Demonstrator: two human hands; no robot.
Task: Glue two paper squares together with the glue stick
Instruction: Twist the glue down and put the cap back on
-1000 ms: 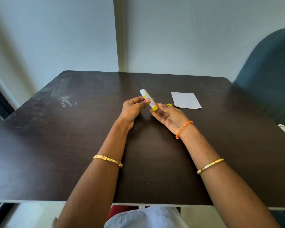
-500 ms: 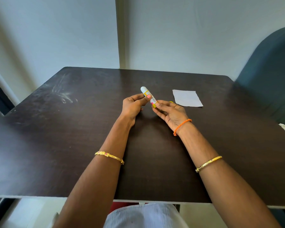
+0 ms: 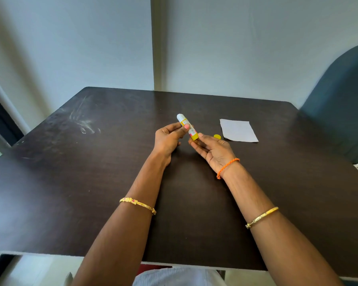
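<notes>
Both hands hold the white-and-yellow cylindrical glue stick (image 3: 187, 126) at frame centre: the left hand (image 3: 167, 139) grips its barrel, the right hand (image 3: 213, 149) pinches its yellow base. Its small yellow cap (image 3: 217, 136) lies on the dark table (image 3: 91, 182) beside the white paper square (image 3: 238, 130), right of centre. Uncapping is done; spreading glue and joining the squares are judged outstanding.

A dark, scuffed table (image 3: 70, 182) stands against a pale wall (image 3: 70, 48) with a lighter vertical strip (image 3: 158, 48). A teal chair (image 3: 343, 100) sits right.
</notes>
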